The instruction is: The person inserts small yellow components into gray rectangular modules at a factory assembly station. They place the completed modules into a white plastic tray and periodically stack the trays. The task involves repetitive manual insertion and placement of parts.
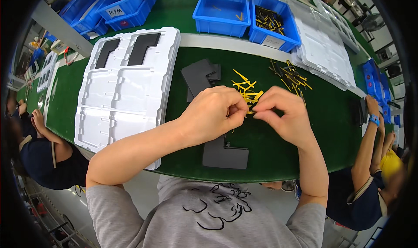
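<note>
Two black L-shaped pieces point(143, 50) sit in the large left-hand tray point(130, 84); two blue bins point(220, 26) stand centre-back; yellow strips point(258, 95) overlap uncountably.

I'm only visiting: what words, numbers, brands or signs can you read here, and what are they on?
I don't copy out wording, but here is where it stands:
Handwritten white label on an upper-left blue bin: large dark characters, legible.
Red mark below it: too small to read.
Paper label on the bin of black-and-yellow strips: too blurred.
Grey shirt: a line drawing, no readable words.
</note>
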Tool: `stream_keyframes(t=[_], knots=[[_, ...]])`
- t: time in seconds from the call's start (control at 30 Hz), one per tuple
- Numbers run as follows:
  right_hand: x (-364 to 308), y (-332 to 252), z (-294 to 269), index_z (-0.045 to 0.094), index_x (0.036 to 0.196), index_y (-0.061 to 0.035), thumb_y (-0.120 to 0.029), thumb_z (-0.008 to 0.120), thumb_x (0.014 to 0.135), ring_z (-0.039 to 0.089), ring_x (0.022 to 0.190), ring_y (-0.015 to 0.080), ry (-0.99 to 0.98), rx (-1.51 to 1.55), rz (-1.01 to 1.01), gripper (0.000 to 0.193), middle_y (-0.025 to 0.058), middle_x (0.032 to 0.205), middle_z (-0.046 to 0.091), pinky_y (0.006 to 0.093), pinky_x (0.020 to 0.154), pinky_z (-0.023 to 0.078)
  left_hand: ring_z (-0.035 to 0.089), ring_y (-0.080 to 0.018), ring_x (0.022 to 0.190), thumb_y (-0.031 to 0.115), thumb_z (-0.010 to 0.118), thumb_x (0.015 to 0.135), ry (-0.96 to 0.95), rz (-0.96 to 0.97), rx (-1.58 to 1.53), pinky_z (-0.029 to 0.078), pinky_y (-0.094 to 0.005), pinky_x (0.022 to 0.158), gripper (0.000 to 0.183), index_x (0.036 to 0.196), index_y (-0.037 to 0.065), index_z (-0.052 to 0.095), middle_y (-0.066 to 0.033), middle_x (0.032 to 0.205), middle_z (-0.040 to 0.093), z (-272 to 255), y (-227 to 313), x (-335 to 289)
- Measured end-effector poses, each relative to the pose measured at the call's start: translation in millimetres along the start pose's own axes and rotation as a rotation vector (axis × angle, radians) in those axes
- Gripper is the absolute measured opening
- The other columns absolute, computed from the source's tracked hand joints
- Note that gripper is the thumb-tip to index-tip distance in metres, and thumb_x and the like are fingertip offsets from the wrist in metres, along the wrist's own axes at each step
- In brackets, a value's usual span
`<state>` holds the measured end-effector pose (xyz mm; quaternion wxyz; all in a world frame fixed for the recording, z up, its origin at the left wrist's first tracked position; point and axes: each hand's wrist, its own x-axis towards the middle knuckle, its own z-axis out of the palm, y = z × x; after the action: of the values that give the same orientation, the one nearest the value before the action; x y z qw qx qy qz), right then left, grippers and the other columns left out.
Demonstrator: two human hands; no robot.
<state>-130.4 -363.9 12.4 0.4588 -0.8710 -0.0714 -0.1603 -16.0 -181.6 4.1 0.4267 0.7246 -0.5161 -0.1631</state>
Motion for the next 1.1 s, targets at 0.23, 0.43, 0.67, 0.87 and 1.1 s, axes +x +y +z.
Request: stream_keyframes(t=[0.23, 0.43, 0.67, 0.87, 1.1], knots=[[0, 9, -6, 0.063, 0.096, 0.0014, 0.007, 0.064, 0.082, 0.057, 0.075, 0.0083, 0.237, 0.383, 0.202, 0.015, 0.0028, 0.088, 0.057, 0.0205, 0.065, 0.048, 0.057, -0.0225, 0.084, 0.029, 0.074, 0.072, -0.236, 0.114, 0.628, 0.05, -0.0336, 0.069, 0.037, 0.098, 0.003, 0.064, -0.0066, 0.088, 0.054, -28, 20, -23], [3, 12, 1, 0.06, 0.098, 0.0008, 0.005, 0.061, 0.086, 0.054, 0.073, 0.0058, 0.174, 0.338, 0.21, 0.013, 0.0012, 0.085, 0.055, 0.0203, 0.063, 0.045, 0.054, -0.0207, 0.089, 0.038, 0.082, 0.057, -0.588, 0.063, 0.779, 0.049, -0.03, 0.068, 0.063, 0.1, 0.001, 0.055, -0.0083, 0.094, 0.05, -25, 40, -44], [3, 14, 5, 0.06, 0.1, -0.0007, 0.004, 0.06, 0.087, 0.054, 0.072, 0.0045, 0.151, 0.391, 0.285, 0.015, 0.0003, 0.085, 0.055, 0.0191, 0.062, 0.045, 0.056, -0.0202, 0.084, 0.027, 0.083, 0.06, -0.381, 0.155, 0.687, 0.048, -0.0299, 0.067, 0.051, 0.096, 0.002, 0.055, -0.0072, 0.091, 0.052, -18, 35, -44], [5, 1, 13, 0.061, 0.105, -0.0003, 0.003, 0.063, 0.086, 0.057, 0.067, 0.0049, 0.092, 0.703, 0.404, 0.019, 0.0016, 0.084, 0.061, 0.0191, 0.06, 0.048, 0.059, -0.022, 0.077, 0.006, 0.067, 0.083, -0.378, -0.25, -0.26, 0.047, -0.0328, 0.07, 0.022, 0.099, 0.001, 0.053, -0.009, 0.083, 0.058, -26, 10, -11], [9, -9, 25, 0.066, 0.092, 0.0039, 0.002, 0.065, 0.084, 0.058, 0.066, 0.0055, 0.194, 0.574, 0.376, 0.008, 0.0016, 0.088, 0.053, 0.0196, 0.058, 0.048, 0.057, -0.0242, 0.058, 0.012, 0.05, 0.097, -0.093, -0.371, -0.365, 0.045, -0.0342, 0.058, 0.016, 0.106, 0.001, 0.043, -0.014, 0.073, 0.058, -7, 9, -11]])
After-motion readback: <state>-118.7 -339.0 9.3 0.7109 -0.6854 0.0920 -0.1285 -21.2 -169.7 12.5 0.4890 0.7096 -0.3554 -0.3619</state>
